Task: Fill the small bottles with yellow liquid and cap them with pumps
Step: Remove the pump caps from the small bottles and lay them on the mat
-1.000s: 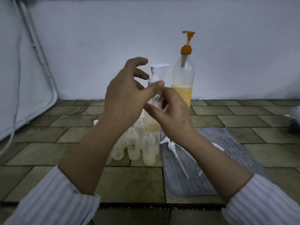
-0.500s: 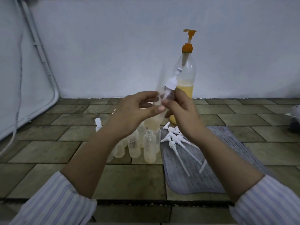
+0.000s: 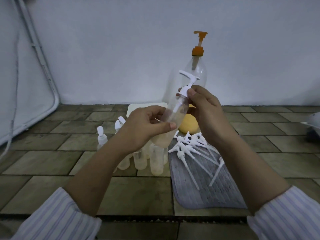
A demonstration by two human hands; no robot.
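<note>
My left hand point(image 3: 145, 129) grips a small clear bottle point(image 3: 174, 115) that is tilted and holds some pale yellow liquid near its bottom. My right hand point(image 3: 202, 108) pinches the collar of the white pump point(image 3: 186, 84) seated in the bottle's neck; its tube runs down inside. Behind stands a large clear bottle point(image 3: 194, 73) with an orange pump point(image 3: 198, 45) and yellow liquid at its base. Several small bottles point(image 3: 155, 161) stand on the floor below my hands, some with white caps point(image 3: 100, 135).
Several loose white pumps point(image 3: 192, 149) lie on a grey ribbed mat point(image 3: 207, 191) at right. A pale flat lid or tray point(image 3: 138, 108) sits behind the bottles. A white frame and cable point(image 3: 43, 70) lean at left. The floor is brown tile.
The bottle has been tilted further and lowered slightly. The pump head now sits at the neck, with my right fingers on its collar. My left hand has slid down the bottle's body.
</note>
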